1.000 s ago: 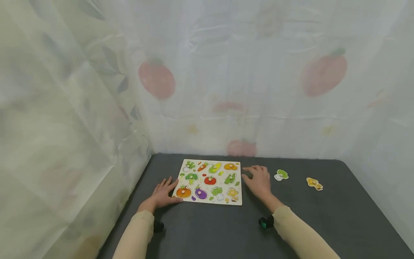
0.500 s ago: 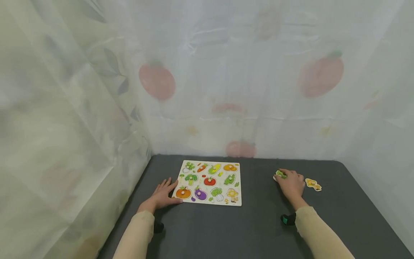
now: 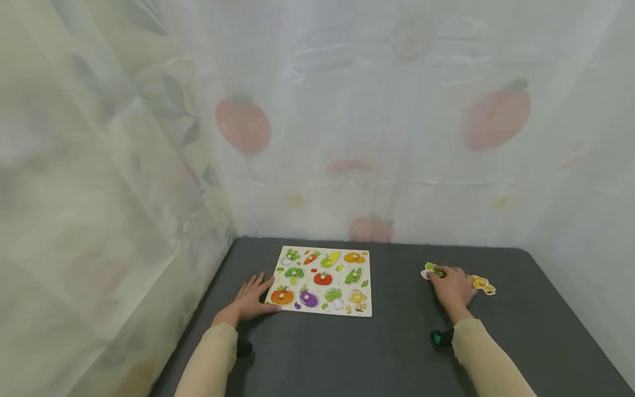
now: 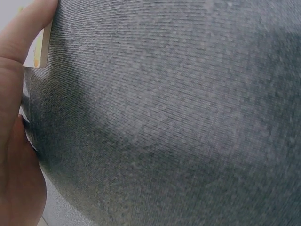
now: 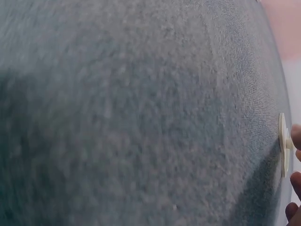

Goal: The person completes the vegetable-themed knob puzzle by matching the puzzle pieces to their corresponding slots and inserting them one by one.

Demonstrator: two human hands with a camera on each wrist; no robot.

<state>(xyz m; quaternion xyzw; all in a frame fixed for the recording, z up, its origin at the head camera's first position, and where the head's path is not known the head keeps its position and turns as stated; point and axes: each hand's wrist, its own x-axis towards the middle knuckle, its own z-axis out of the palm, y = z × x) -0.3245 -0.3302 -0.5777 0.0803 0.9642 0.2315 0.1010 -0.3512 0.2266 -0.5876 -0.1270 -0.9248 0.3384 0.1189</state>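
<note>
A white puzzle board (image 3: 343,282) with printed vegetables lies left of the middle of the table. My left hand (image 3: 249,298) rests spread at its left edge, thumb along the near corner. In the left wrist view the thumb (image 4: 23,28) overlaps the board's edge (image 4: 45,44). Over on the right, my right hand (image 3: 453,288) pinches a green-and-white cabbage puzzle piece (image 3: 426,273) by its small knob. The right wrist view shows this piece (image 5: 283,150) edge-on beside the fingertips (image 5: 296,135). A yellow mushroom puzzle piece (image 3: 485,285) lies just right of that hand, partly covered by it.
The dark grey table (image 3: 347,358) has rounded far corners. A pale curtain (image 3: 317,209) with fruit prints hangs behind it, and another curtain (image 3: 124,248) runs close along the left side.
My right hand has moved right from beside the board to the cabbage piece and taken hold of its knob. The left hand stays at the board's edge.
</note>
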